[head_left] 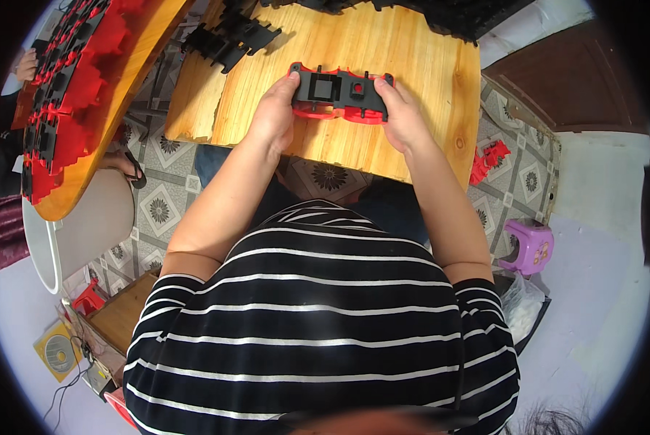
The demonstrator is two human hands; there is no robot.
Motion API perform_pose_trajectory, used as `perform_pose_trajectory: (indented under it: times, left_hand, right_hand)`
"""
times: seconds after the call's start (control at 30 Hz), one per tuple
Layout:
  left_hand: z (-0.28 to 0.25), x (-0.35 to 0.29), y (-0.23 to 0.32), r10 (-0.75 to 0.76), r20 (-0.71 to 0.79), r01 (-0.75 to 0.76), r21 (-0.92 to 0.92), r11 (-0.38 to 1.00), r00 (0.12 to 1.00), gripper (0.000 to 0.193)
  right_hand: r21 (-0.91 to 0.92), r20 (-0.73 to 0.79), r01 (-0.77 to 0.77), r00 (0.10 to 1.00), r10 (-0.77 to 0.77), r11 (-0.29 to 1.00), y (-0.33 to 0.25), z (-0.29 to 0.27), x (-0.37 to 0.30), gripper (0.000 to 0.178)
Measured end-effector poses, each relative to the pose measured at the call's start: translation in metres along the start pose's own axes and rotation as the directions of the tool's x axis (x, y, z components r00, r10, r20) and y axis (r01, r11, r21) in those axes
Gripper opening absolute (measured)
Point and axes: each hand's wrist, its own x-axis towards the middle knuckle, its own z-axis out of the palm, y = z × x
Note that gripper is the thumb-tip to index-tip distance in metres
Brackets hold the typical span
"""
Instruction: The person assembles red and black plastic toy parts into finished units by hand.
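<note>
Between both hands, over the front part of the wooden table (231, 116), is a red and black plastic part (343, 93). Its upper face is black, with a square raised block and a small red spot; a red shell shows along its edges. My left hand (276, 109) grips the left end, thumb on top. At the opposite end my right hand (403, 112) does the same, its thumb pressing near the corner. The fingers of both hands are mostly hidden beneath. Loose black plastic pieces (231, 40) lie on the table beyond my left hand.
More black parts (470, 18) are heaped at the table's far right. On the left, another wooden table (86, 163) bears rows of red and black parts (71, 94). Red pieces (490, 161) and a purple stool (528, 246) are on the floor at right. A person's hand (26, 65) shows far left.
</note>
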Motion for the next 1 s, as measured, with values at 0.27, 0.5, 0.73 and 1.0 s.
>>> perform_pose_trajectory:
  times: [0.27,0.5,0.73,1.0]
  left_hand:
    - [-0.019,0.019,0.011,-0.110,0.106,0.116,-0.046,0.992,0.988,0.032]
    - [0.007,0.008,0.000,0.171,-0.087,-0.155,0.165,0.974,0.981,0.037]
    - [-0.019,0.044,-0.032,0.130,0.052,-0.134,0.069,0.989,0.990,0.033]
    - [-0.064,-0.078,0.044,0.176,0.151,-0.204,0.200,0.958,0.973,0.034]
  right_hand:
    - [0.131,0.070,-0.083,0.995,0.074,0.988,-0.009,-0.003,0.002,0.041]
    - [-0.014,-0.067,0.103,0.992,-0.104,0.995,0.007,0.004,0.015,0.036]
    - [-0.117,0.154,0.322,0.940,-0.303,0.940,0.023,-0.012,-0.017,0.066]
    - [-0.475,0.427,0.595,0.800,-0.421,0.649,-0.004,0.056,-0.103,0.107]
